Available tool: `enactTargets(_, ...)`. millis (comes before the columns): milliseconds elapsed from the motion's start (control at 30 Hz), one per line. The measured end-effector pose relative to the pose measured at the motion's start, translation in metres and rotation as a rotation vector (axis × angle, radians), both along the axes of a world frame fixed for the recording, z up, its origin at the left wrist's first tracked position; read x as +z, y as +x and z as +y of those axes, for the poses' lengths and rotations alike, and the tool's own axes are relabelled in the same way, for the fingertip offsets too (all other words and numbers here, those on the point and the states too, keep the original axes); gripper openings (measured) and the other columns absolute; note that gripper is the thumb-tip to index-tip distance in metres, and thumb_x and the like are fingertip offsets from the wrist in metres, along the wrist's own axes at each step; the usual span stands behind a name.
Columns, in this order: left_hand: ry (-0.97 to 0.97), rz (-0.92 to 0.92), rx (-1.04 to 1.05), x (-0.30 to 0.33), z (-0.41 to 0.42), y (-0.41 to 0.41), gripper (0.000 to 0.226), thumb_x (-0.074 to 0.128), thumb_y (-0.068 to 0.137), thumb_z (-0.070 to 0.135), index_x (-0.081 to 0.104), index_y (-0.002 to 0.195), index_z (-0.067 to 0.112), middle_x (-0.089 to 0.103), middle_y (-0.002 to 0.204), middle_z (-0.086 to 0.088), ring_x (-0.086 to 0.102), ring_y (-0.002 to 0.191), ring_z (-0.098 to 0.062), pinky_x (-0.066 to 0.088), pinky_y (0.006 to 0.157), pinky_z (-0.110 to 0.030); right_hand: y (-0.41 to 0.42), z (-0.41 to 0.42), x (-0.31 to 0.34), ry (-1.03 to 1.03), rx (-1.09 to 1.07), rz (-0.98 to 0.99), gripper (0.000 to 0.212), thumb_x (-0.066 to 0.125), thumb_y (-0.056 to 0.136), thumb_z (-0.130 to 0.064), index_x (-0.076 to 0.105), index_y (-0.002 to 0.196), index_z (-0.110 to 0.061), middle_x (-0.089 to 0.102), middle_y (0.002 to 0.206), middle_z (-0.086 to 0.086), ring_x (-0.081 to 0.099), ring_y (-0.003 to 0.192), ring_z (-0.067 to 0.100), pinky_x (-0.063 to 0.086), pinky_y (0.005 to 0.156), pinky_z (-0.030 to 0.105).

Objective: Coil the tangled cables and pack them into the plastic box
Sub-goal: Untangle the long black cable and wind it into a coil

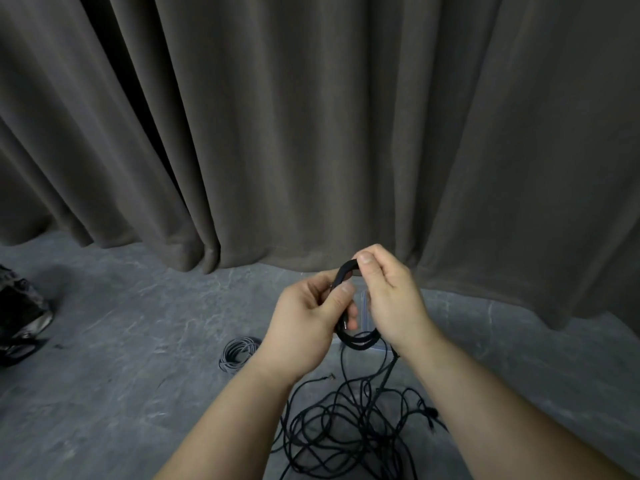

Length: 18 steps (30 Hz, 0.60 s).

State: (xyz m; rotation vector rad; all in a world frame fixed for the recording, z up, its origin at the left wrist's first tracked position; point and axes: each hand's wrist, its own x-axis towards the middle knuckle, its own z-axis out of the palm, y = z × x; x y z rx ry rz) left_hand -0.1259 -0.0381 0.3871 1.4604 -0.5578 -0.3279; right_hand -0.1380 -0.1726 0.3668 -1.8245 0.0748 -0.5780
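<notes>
A black cable coil (349, 336) is pinched upright between left hand (308, 320) and right hand (391, 299); the tangled cables (346, 431) lie directly below.

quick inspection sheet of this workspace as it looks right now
surface: grey floor, mottled
job's things: black coil held up in both hands; clear plastic box mostly hidden behind them
clutter: dark bag at far left
grippers: left hand grips the coil's side; right hand pinches its top
cables: black tangle on the floor; grey coil lying apart
surroundings: dark curtain behind
</notes>
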Motion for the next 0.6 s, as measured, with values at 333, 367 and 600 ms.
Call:
enactTargets(333,-0.262,0.246,-0.066,0.004,-0.012,-0.011,0.029,0.043,0.097,0.001,0.059,0.117,0.014,0.052,0.066,0.001,0.049,0.053,-0.011,0.046,0.058,-0.022,0.006,0.001,-0.001,0.205,-0.114,0.000,0.039,0.039,0.087,-0.057,0.051,0.072,-0.023,0.047,0.055,-0.011,0.041,0.055,0.012,0.034,0.058,0.032)
enactTargets(367,-0.274,0.274,-0.067,0.004,-0.012,-0.011,0.029,0.043,0.096,0.002,0.059,0.117,0.013,0.054,0.068,0.001,0.047,0.051,-0.010,0.043,0.057,-0.022,0.006,0.000,-0.001,0.221,-0.095,0.023,0.042,0.039,0.086,-0.060,0.054,0.076,-0.022,0.052,0.061,-0.006,0.047,0.059,0.019,0.038,0.060,0.037)
enactTargets(600,-0.340,0.428,-0.114,0.008,-0.010,-0.009,0.026,0.046,0.092,0.012,0.055,0.116,0.010,0.040,0.059,0.002,0.026,0.045,-0.006,0.023,0.048,-0.019,-0.001,0.001,0.006,0.438,0.036,0.096,0.038,0.038,0.102,-0.035,0.054,0.084,-0.006,0.039,0.054,-0.005,0.031,0.045,0.008,0.023,0.040,0.021)
